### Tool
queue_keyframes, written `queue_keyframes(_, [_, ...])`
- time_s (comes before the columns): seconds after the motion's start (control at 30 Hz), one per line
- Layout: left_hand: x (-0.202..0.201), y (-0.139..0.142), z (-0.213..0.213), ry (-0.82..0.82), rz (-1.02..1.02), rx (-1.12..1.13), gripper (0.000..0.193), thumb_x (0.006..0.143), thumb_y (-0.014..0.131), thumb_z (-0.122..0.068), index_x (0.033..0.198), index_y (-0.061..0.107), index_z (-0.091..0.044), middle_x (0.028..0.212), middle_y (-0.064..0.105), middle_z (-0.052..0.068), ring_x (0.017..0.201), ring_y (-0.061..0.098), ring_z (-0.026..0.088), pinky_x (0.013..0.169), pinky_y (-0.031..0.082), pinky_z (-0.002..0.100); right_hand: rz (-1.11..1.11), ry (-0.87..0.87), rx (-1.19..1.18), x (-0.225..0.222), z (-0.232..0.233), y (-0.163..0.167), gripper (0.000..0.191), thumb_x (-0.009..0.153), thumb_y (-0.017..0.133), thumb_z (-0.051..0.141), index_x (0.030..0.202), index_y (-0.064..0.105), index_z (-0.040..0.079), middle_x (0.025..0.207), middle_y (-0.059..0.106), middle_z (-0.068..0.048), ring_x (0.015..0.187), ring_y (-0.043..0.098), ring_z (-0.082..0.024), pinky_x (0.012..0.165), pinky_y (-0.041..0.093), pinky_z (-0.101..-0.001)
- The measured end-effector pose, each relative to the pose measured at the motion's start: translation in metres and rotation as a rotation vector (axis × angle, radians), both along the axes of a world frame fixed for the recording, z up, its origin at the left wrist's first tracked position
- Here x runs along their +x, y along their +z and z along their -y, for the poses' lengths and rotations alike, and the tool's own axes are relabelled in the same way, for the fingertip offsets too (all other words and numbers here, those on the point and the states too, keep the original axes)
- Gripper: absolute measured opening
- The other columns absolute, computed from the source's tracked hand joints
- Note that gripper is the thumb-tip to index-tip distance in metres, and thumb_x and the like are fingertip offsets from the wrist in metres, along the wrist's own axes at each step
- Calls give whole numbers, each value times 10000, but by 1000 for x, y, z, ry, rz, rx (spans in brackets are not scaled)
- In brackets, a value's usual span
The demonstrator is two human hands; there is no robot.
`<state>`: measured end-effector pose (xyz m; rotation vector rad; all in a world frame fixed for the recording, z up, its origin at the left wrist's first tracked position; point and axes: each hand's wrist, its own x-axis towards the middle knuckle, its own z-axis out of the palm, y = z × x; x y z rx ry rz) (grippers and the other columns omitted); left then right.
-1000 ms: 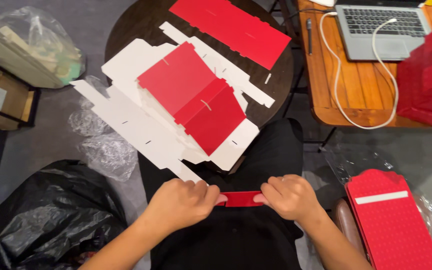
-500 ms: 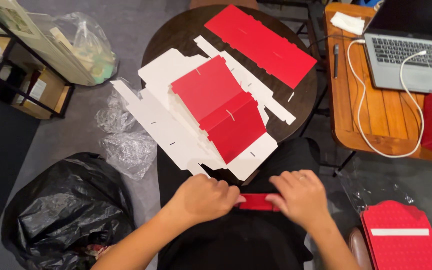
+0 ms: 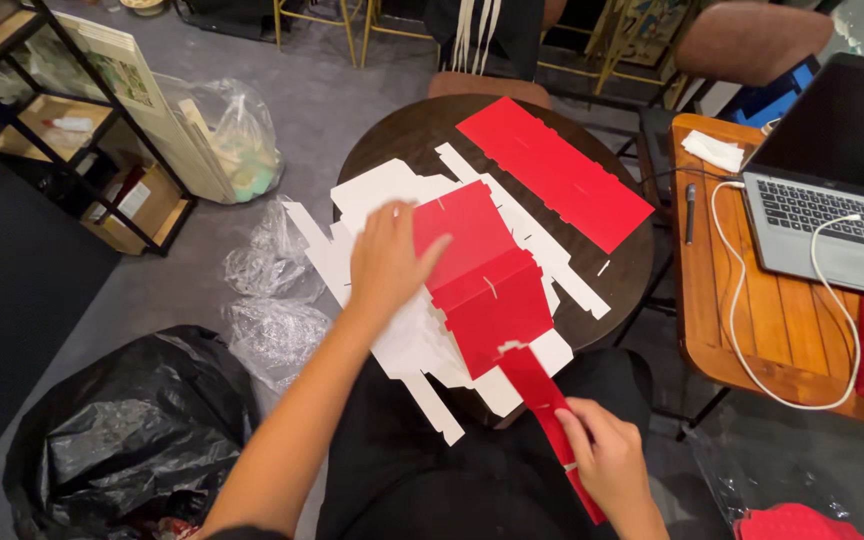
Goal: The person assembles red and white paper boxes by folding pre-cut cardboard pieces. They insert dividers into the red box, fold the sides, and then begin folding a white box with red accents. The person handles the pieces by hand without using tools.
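Red card strip (image 3: 542, 410) sits nearest me, pinched in my right hand (image 3: 607, 465), grip clenched on its lower part w/ thumb on top; the strip runs up from my lap to the near edge of the bench (image 3: 392, 140), its top end touching the stack there. Left hand (image 3: 387, 262) is further out, fingers spread and flat, holding nothing, pressing on the white die-cut sheets (image 3: 392, 330) and the edge of the red folded panel (image 3: 482, 275) on top of them. That panel shows creases and small slots, lying flat, not formed into anything yet. Beyond it, a second red flat sheet (image 3: 557, 170) lies at the far side of the round bench, untouched. So, as I judge it: pieces laid out, one strip in hand, nothing yet slotted together; most of the assembly looks left to do. Off to the right, a wooden side bench (image 3: 742, 320) carries a laptop (image 3: 832, 200) and white cable (image 3: 752, 330). Left on the floor: black bin bag (image 3: 102, 440), clear plastic wraps (image 3: 272, 300).
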<state>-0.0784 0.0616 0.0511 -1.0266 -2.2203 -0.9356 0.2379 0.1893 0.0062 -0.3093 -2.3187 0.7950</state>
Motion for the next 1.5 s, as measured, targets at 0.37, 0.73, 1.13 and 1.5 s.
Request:
queue_keyframes(0.37, [-51, -16, -30, -52, 522, -366, 327, 759, 820, -356, 1021, 784, -164, 957, 771, 78, 899, 726, 291, 728, 560, 455, 22, -232, -365, 15, -15, -16, 113, 949, 656, 70, 1008, 674, -25, 689, 727, -46, 589, 631, -55, 545, 495, -227])
queue_keyframes(0.73, [62, 32, -1, -407, 56, -24, 142, 847, 764, -120, 989, 767, -112, 791, 699, 60, 695, 684, 261, 599, 523, 391, -84, -268, -161, 10, 8, 59, 88, 886, 733, 32, 950, 698, -17, 529, 579, -11, 432, 494, -51, 449, 356, -234])
queue_keyframes(1.13, [161, 95, 23, -742, -172, 47, 210, 822, 758, -73, 1028, 734, -41, 986, 752, 10, 743, 678, 145, 514, 438, 289, -135, -372, 267, 26, 34, 122, 135, 861, 806, -19, 929, 690, -39, 564, 540, -48, 462, 510, -152, 481, 372, -289])
queue_keyframes(1.5, [179, 89, 21, -707, -255, -9, 215, 813, 741, -82, 1012, 716, -4, 967, 718, 30, 744, 644, 149, 551, 473, 284, -62, -346, 412, 31, 36, 116, 137, 855, 813, -12, 911, 689, -30, 585, 570, -51, 467, 547, -206, 475, 422, -311])
